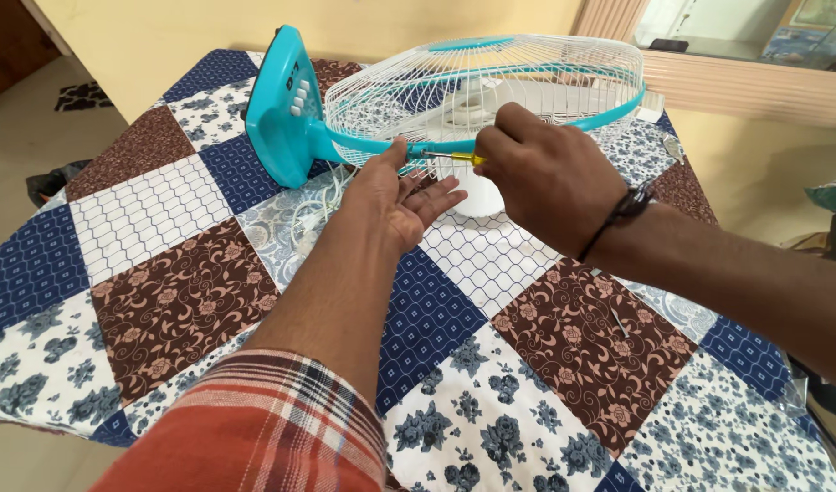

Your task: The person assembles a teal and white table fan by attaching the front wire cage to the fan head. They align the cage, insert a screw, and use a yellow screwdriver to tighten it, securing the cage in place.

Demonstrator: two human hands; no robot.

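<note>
Patchwork tablecloth [163, 301]; right hand [550, 173] grips screwdriver [459, 158]; left hand [401, 196], fingers spread, steadies fan [454, 100].

A home; patchwork bedspread [163, 301], floor mat [82, 95].

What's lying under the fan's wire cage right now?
Under the white wire cage the patchwork cloth shows, plus a coiled white cord near the teal base. Both hands cover the part beneath the rim.

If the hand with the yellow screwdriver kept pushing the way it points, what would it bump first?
Probably the turquoise rim of the fan cage, where the screwdriver tip already sits. The right hand points left along it, toward the left hand's thumb steadying the rim; depth is hard to judge.
</note>
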